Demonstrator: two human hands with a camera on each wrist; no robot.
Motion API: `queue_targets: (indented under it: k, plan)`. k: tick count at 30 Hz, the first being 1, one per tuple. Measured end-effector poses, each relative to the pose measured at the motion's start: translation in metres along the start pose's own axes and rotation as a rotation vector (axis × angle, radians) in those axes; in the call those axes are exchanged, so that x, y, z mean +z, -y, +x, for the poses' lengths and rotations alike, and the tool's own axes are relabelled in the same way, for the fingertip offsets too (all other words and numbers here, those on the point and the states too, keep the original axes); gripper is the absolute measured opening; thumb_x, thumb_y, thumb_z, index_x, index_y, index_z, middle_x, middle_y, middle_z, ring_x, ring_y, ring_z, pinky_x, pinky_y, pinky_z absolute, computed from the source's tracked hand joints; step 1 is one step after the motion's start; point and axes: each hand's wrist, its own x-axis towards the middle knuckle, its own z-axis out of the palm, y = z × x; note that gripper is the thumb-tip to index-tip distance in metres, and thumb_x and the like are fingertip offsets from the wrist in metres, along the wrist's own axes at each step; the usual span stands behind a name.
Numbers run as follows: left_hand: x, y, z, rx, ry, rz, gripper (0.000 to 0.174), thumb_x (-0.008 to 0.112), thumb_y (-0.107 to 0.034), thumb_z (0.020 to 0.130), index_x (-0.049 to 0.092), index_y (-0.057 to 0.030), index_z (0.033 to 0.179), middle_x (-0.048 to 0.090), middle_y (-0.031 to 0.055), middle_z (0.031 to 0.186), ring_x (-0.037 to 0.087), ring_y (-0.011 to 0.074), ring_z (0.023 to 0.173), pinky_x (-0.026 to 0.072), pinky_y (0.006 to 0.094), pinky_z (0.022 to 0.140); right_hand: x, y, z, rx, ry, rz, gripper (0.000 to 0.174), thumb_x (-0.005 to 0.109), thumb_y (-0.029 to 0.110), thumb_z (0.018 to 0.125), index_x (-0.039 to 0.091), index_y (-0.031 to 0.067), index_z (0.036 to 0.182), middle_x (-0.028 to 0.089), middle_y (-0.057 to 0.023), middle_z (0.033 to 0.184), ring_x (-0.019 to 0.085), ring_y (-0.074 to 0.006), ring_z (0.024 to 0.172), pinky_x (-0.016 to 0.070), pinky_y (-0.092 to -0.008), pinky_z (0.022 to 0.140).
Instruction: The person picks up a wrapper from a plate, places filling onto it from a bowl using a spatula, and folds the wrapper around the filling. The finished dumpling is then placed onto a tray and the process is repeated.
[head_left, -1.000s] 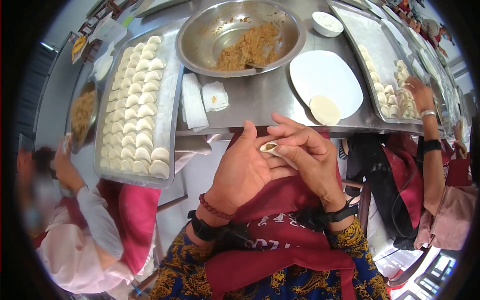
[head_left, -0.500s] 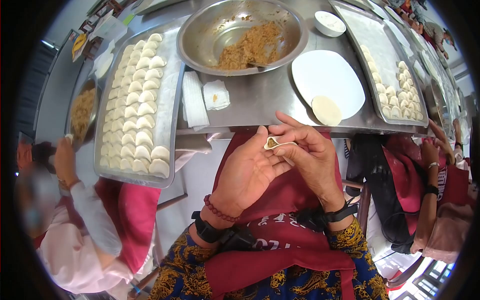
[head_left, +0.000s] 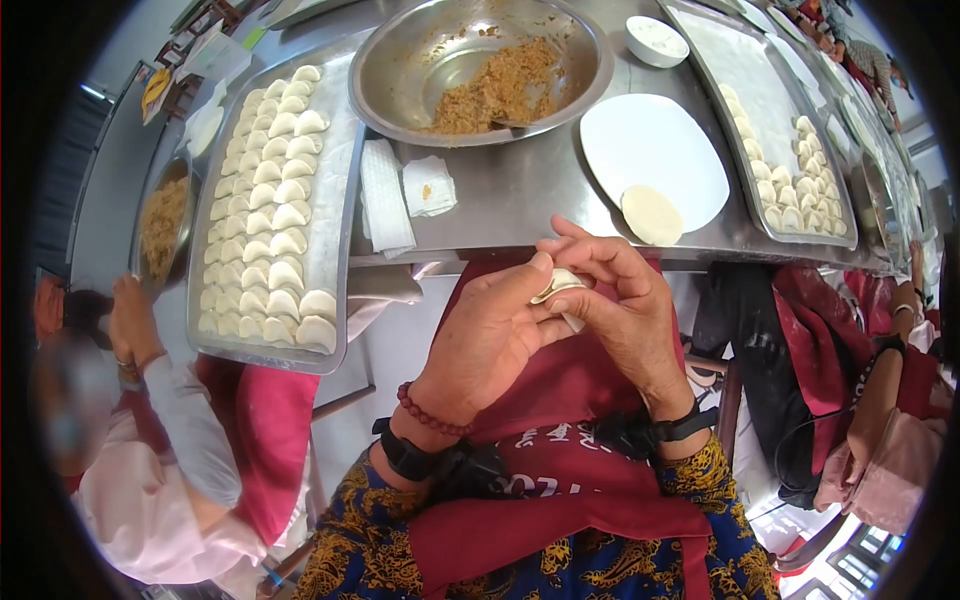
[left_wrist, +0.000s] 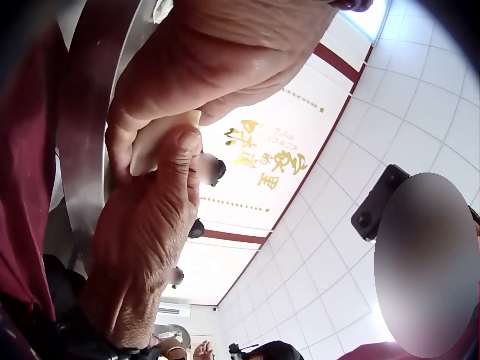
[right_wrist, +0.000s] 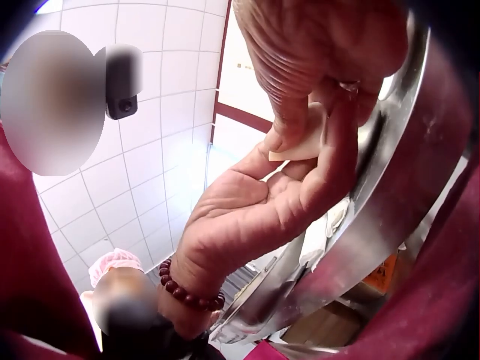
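Observation:
Over my lap, in front of the table edge, a partly folded dumpling (head_left: 562, 282) is between my two hands. My right hand (head_left: 632, 322) pinches its near side between thumb and fingers. My left hand (head_left: 488, 332) pinches the other side, its thumb at the dumpling's upper edge and fingers beneath. The left wrist view shows the pale dough (left_wrist: 154, 144) under the right thumb. From the right wrist, the dough (right_wrist: 307, 142) lies against the curled left fingers. The filling inside is hidden now.
A tray (head_left: 335, 215) of folded dumplings stands left, a steel bowl (head_left: 385, 115) of filling at the back. A round wrapper (head_left: 652, 216) overlaps a white plate (head_left: 655, 140). Folded tissues (head_left: 385, 205) lie nearby. Another dumpling tray (head_left: 765, 105) and people flank me on the right.
The dumpling's opening, with filling showing, has been folded together. My left thumb and fingers have closed in on its edge. The neighbour's hand on the right has left the tray.

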Motion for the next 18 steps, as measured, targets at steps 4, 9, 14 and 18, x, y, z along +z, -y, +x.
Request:
queue_targets:
  k: [4, 9, 14, 18]
  plan:
    - [-0.0041, -0.0022, 0.0017, -0.02, 0.031, 0.043, 0.039, 0.047, -0.032, 0.109, 0.057, 0.0013, 0.126, 0.06, 0.0087, 0.119, 0.06, 0.0175, 0.108, 0.0495, 0.0446, 0.101, -0.0001, 0.005, -0.0009, 0.087, 0.006, -0.021, 0.037, 0.073, -0.006, 0.084, 0.068, 0.0001, 0.12, 0.057, -0.0186, 0.143, 0.048, -0.0265, 0.14, 0.0475, -0.0318, 0.104]
    - [-0.0088, -0.0029, 0.0056, -0.079, 0.073, 0.012, 0.053, 0.039, -0.044, 0.109, 0.05, 0.0016, 0.134, 0.058, 0.0095, 0.121, 0.059, 0.0184, 0.106, 0.0496, 0.0463, 0.102, -0.0019, 0.0061, -0.0008, 0.071, 0.096, -0.18, 0.04, 0.075, -0.003, 0.082, 0.07, 0.0007, 0.121, 0.055, -0.0195, 0.146, 0.045, -0.0256, 0.142, 0.0418, -0.0364, 0.111]
    - [-0.0014, -0.0045, 0.0048, -0.095, 0.029, 0.018, 0.058, 0.036, -0.05, 0.108, 0.049, 0.0009, 0.132, 0.057, 0.0107, 0.122, 0.06, 0.0203, 0.107, 0.0497, 0.0468, 0.102, -0.0037, 0.0043, -0.0002, 0.012, 0.127, -0.148, 0.029, 0.074, -0.002, 0.082, 0.074, 0.0012, 0.112, 0.064, -0.0166, 0.135, 0.045, -0.0277, 0.142, 0.0399, -0.0396, 0.113]
    - [-0.005, 0.0008, 0.0062, -0.079, 0.06, -0.029, 0.057, 0.036, -0.05, 0.108, 0.049, 0.0003, 0.131, 0.056, 0.0121, 0.125, 0.059, 0.0221, 0.111, 0.0489, 0.0472, 0.102, -0.0034, 0.0032, -0.0001, 0.01, 0.076, -0.025, 0.022, 0.072, -0.004, 0.085, 0.075, 0.0007, 0.106, 0.07, -0.0146, 0.123, 0.046, -0.0304, 0.142, 0.0407, -0.0416, 0.114]
